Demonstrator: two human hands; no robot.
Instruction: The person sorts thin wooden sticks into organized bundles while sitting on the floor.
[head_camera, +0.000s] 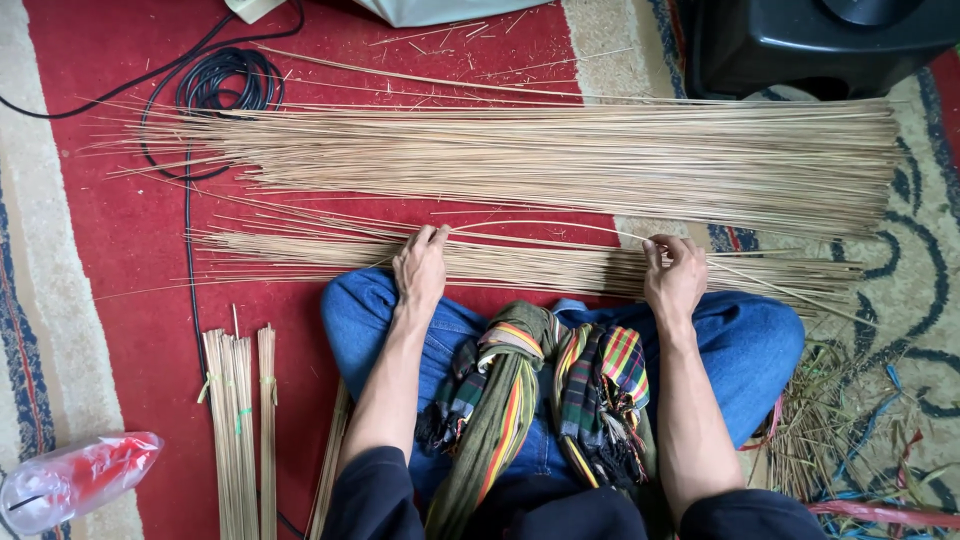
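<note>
Two hands, my left hand (421, 266) and right hand (674, 274), curl around thin, stiff straw-coloured sticks (520, 262) on red carpet (120, 260).

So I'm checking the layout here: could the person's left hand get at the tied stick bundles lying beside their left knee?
Probably yes. The left hand rests on the loose sticks, and the tied bundles lie close on the red rug with nothing between.
</note>
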